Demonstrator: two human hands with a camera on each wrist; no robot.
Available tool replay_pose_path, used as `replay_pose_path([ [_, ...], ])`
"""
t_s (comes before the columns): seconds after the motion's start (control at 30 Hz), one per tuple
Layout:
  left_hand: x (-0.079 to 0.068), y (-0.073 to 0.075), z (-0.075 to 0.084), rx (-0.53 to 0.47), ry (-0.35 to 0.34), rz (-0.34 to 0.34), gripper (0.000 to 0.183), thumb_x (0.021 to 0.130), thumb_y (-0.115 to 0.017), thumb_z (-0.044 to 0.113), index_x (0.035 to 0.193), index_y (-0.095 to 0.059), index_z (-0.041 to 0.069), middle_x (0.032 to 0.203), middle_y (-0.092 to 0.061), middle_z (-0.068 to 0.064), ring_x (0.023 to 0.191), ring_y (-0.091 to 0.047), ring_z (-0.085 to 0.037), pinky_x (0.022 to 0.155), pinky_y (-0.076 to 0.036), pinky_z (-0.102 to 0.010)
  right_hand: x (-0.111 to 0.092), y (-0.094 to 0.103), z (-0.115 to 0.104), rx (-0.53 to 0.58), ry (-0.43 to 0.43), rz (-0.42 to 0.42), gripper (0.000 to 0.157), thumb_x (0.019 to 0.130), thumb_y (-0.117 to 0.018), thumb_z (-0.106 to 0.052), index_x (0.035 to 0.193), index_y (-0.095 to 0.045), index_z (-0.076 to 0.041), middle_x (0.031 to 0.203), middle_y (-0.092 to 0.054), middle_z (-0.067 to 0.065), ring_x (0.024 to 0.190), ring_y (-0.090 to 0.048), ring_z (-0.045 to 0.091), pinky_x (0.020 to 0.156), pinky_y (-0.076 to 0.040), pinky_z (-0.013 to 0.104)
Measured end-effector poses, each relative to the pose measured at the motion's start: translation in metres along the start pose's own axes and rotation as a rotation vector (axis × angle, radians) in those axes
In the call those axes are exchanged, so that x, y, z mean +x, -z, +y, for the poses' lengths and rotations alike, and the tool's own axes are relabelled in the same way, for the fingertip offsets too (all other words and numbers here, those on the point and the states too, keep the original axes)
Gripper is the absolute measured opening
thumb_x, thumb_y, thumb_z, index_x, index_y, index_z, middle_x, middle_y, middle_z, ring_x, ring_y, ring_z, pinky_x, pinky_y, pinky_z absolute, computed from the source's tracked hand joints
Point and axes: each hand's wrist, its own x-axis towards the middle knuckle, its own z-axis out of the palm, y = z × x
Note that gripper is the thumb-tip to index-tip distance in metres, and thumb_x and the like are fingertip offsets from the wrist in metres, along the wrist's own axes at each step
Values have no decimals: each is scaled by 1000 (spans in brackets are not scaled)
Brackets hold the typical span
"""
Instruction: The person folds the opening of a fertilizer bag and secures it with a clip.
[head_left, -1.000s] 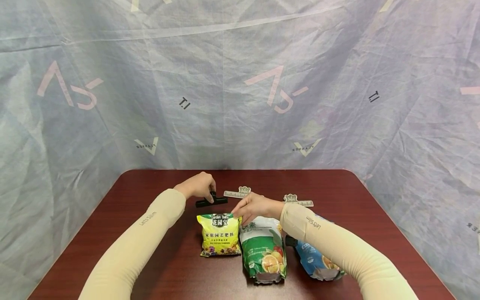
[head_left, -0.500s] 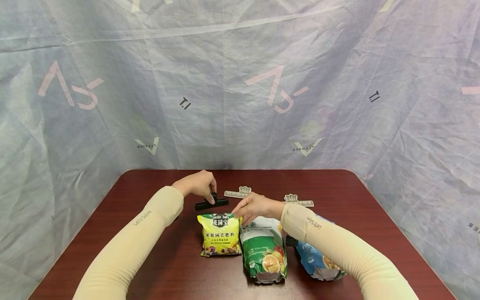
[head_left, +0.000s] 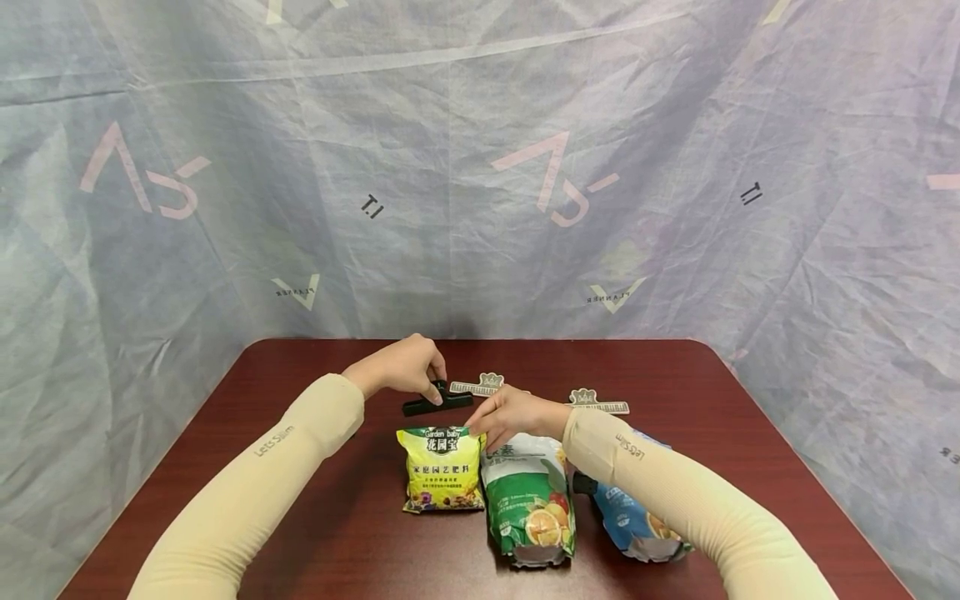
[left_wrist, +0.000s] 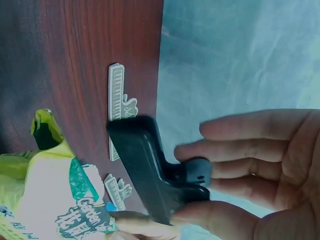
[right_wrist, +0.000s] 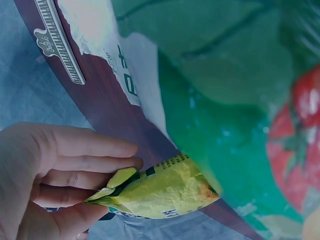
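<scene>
A black bag clip (head_left: 459,401) is pinched at its handle between the thumb and fingers of my left hand (head_left: 401,367). In the left wrist view, the clip's long bar (left_wrist: 142,165) points away from the palm, above the table. My right hand (head_left: 521,412) pinches the top right corner of a yellow fertilizer bag (head_left: 442,479), which stands upright. From the right wrist, the bag's folded top edge (right_wrist: 122,180) shows between thumb and fingers. The clip is behind the bag's top edge and apart from it in the left wrist view.
Right of the yellow bag stands a green and white bag (head_left: 525,500). A blue bag (head_left: 626,517), partly under the right sleeve, has a black object (head_left: 585,482) beside it. Two pale keyboard-patterned clips (head_left: 476,387), (head_left: 600,406) lie toward the table's back.
My left hand has shifted slightly to the right with the black clip, whose bar now sits closer to the right hand. The right hand keeps its pinch on the yellow bag.
</scene>
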Motion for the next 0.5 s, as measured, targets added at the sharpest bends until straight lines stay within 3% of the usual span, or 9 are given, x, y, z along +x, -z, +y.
replay_pose_path([
  [0.5,-4,-8,8,-4,17,69,19,65,-82,19,80,-73,15,70,-65,9,63,-58,-4,61,-50,-26,-1,0,-1,2,0,-5,23,83,-67,-12,103,-69,1,93,-67,14,78,-64,40,74,-52,47],
])
